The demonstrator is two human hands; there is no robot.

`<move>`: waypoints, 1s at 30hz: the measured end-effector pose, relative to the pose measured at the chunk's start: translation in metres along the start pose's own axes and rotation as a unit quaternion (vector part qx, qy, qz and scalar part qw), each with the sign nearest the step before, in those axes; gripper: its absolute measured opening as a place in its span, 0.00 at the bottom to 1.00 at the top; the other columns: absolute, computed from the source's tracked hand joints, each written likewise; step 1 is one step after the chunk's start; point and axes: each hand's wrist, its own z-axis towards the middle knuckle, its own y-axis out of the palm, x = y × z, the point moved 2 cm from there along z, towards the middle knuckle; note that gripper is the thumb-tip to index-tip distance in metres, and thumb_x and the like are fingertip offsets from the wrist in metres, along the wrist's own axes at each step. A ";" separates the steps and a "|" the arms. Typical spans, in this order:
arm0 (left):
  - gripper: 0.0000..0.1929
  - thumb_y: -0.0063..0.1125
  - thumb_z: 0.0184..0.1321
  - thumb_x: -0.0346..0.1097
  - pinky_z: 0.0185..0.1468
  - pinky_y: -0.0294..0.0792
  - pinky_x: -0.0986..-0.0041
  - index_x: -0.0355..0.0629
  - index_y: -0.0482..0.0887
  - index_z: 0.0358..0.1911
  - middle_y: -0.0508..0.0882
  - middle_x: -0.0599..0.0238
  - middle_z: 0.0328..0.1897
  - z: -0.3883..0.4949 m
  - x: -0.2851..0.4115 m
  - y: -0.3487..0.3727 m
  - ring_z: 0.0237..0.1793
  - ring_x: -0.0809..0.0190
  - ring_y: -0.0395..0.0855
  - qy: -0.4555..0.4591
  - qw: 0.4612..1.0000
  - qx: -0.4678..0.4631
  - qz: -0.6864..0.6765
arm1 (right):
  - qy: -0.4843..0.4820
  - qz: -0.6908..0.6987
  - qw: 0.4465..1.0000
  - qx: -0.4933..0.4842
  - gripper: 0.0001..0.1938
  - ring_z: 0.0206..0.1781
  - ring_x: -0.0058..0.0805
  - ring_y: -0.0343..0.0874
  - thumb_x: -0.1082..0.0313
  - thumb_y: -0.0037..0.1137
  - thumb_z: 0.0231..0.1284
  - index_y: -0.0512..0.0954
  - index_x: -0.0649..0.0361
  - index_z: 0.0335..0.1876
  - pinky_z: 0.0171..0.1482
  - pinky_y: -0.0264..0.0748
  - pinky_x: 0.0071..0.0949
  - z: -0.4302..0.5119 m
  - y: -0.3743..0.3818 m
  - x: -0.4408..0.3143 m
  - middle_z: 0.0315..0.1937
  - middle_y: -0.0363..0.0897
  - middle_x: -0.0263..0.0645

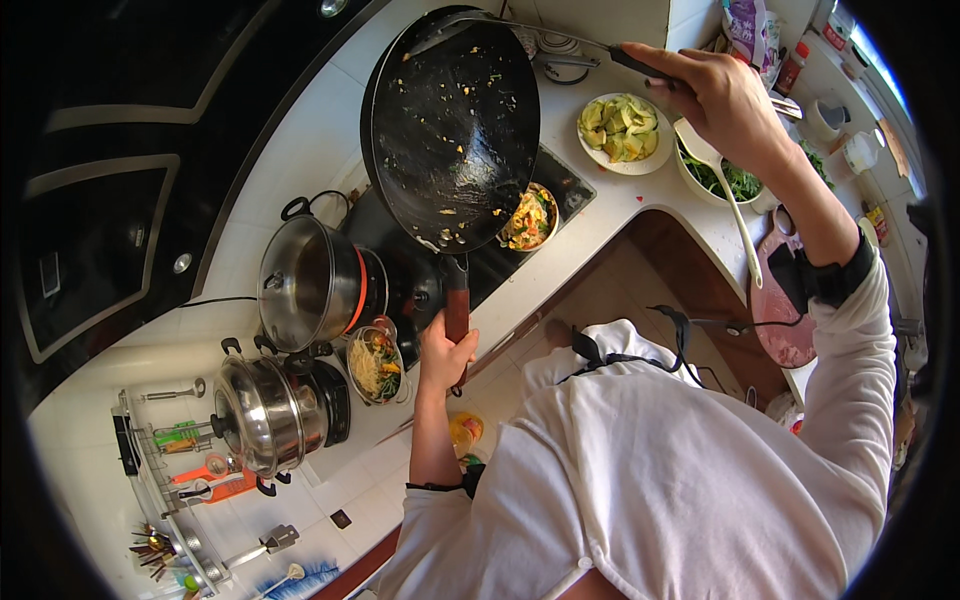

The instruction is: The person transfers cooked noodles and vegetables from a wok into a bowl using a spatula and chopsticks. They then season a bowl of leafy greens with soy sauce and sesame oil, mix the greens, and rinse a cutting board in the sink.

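My left hand (445,351) grips the wooden handle (457,307) of a black wok (457,135), which is tilted up over the cooktop. Bits of egg and greens cling to the wok's inner surface. In my right hand (720,97) is the black handle of a metal spatula (555,34), whose blade rests at the wok's far rim. Below the wok's lower right edge stands a bowl (556,219) filled with noodles (529,217), egg and vegetables. The rim of the wok partly covers this bowl.
A plate of sliced green vegetable (619,127) and a bowl of leafy greens (720,176) with a pale spoon (724,180) across it stand right. Left are a lidded pot (300,281), a steamer pot (259,416) and a food dish (375,364). A pink cutting board (776,300) lies far right.
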 end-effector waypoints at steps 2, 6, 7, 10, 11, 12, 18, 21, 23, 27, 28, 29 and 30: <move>0.10 0.60 0.53 0.28 0.22 0.72 0.78 0.36 0.75 0.37 0.79 0.67 0.24 -0.001 0.000 0.000 0.18 0.72 0.77 0.011 1.000 -0.003 -0.002 | 0.032 -0.024 0.999 -0.016 0.17 0.25 0.35 0.78 0.65 0.51 0.67 0.76 0.51 0.60 0.30 0.74 0.34 0.003 0.003 0.004 0.27 0.81 0.45; 0.10 0.60 0.52 0.28 0.22 0.72 0.77 0.36 0.76 0.37 0.79 0.67 0.24 -0.003 0.000 -0.002 0.18 0.71 0.77 0.015 1.000 0.006 -0.002 | 0.137 0.026 0.983 -0.122 0.16 0.34 0.42 0.82 0.62 0.56 0.63 0.79 0.53 0.55 0.38 0.77 0.36 -0.005 0.014 0.011 0.36 0.83 0.46; 0.11 0.60 0.53 0.28 0.22 0.71 0.78 0.35 0.75 0.39 0.78 0.67 0.23 -0.003 0.000 -0.002 0.18 0.72 0.76 0.023 1.000 0.005 0.002 | 0.141 0.052 0.977 -0.150 0.16 0.34 0.42 0.82 0.62 0.56 0.63 0.79 0.55 0.55 0.38 0.77 0.36 -0.007 0.017 0.011 0.35 0.83 0.46; 0.12 0.59 0.53 0.28 0.23 0.70 0.79 0.34 0.75 0.41 0.78 0.68 0.22 -0.003 -0.001 -0.006 0.17 0.73 0.75 0.026 1.000 0.002 0.014 | 0.128 0.126 0.952 -0.247 0.17 0.32 0.42 0.80 0.61 0.57 0.62 0.78 0.59 0.55 0.38 0.75 0.35 -0.012 0.017 0.010 0.32 0.82 0.48; 0.12 0.59 0.53 0.27 0.23 0.70 0.79 0.34 0.75 0.41 0.78 0.68 0.22 -0.003 -0.001 -0.006 0.17 0.73 0.75 0.023 1.000 0.001 0.014 | 0.136 0.143 0.939 -0.282 0.18 0.31 0.42 0.79 0.61 0.57 0.62 0.78 0.60 0.55 0.37 0.75 0.35 -0.012 0.015 0.009 0.31 0.82 0.49; 0.13 0.59 0.53 0.27 0.23 0.70 0.79 0.34 0.75 0.41 0.78 0.68 0.23 -0.002 -0.002 -0.007 0.17 0.73 0.75 0.021 1.000 -0.001 0.014 | 0.121 0.154 0.943 -0.269 0.17 0.24 0.35 0.73 0.63 0.57 0.63 0.78 0.61 0.55 0.33 0.71 0.33 -0.013 0.012 0.007 0.23 0.77 0.45; 0.10 0.61 0.52 0.29 0.23 0.72 0.78 0.36 0.76 0.37 0.79 0.67 0.23 0.001 -0.003 -0.005 0.18 0.71 0.77 0.018 1.000 0.000 -0.001 | 0.145 0.116 0.978 -0.093 0.17 0.23 0.25 0.70 0.66 0.54 0.66 0.76 0.57 0.58 0.32 0.71 0.27 -0.001 -0.004 0.001 0.27 0.79 0.40; 0.10 0.61 0.52 0.29 0.23 0.72 0.78 0.37 0.76 0.36 0.79 0.67 0.23 0.002 -0.003 -0.005 0.18 0.71 0.77 0.013 1.000 -0.001 -0.008 | 0.144 0.078 0.978 -0.126 0.16 0.35 0.33 0.82 0.65 0.54 0.66 0.77 0.56 0.57 0.41 0.77 0.31 0.002 0.009 -0.002 0.39 0.84 0.41; 0.10 0.61 0.52 0.29 0.23 0.72 0.78 0.37 0.76 0.36 0.79 0.67 0.23 0.004 -0.002 -0.006 0.18 0.71 0.77 0.030 1.000 -0.004 -0.008 | 0.145 0.093 0.968 -0.183 0.15 0.39 0.37 0.84 0.64 0.54 0.65 0.78 0.57 0.55 0.44 0.78 0.33 0.000 0.019 -0.004 0.40 0.85 0.43; 0.10 0.60 0.52 0.29 0.23 0.71 0.78 0.36 0.76 0.36 0.79 0.67 0.22 0.006 -0.003 -0.008 0.18 0.72 0.77 0.035 0.999 -0.003 -0.013 | 0.089 0.129 0.960 -0.232 0.15 0.37 0.41 0.83 0.66 0.56 0.61 0.80 0.59 0.52 0.44 0.77 0.36 -0.003 0.028 -0.010 0.37 0.84 0.47; 0.09 0.60 0.52 0.29 0.23 0.71 0.78 0.36 0.76 0.36 0.78 0.67 0.22 0.007 -0.003 -0.008 0.18 0.71 0.77 0.037 0.999 -0.002 -0.012 | 0.086 0.133 0.956 -0.248 0.15 0.37 0.42 0.82 0.67 0.57 0.60 0.81 0.60 0.52 0.44 0.76 0.37 -0.004 0.027 -0.011 0.37 0.84 0.47; 0.10 0.59 0.53 0.28 0.23 0.70 0.78 0.35 0.75 0.37 0.78 0.68 0.22 0.008 -0.004 -0.007 0.17 0.72 0.76 0.034 0.999 -0.003 -0.013 | 0.059 0.137 0.957 -0.250 0.15 0.37 0.42 0.82 0.67 0.57 0.59 0.81 0.60 0.52 0.44 0.76 0.37 -0.004 0.025 -0.012 0.37 0.84 0.48; 0.11 0.58 0.53 0.27 0.23 0.69 0.79 0.34 0.75 0.39 0.78 0.68 0.21 0.008 -0.005 -0.007 0.17 0.72 0.75 0.031 0.999 -0.004 -0.014 | 0.043 0.137 0.955 -0.260 0.16 0.37 0.43 0.82 0.67 0.58 0.58 0.81 0.60 0.52 0.45 0.76 0.37 -0.004 0.022 -0.013 0.37 0.84 0.48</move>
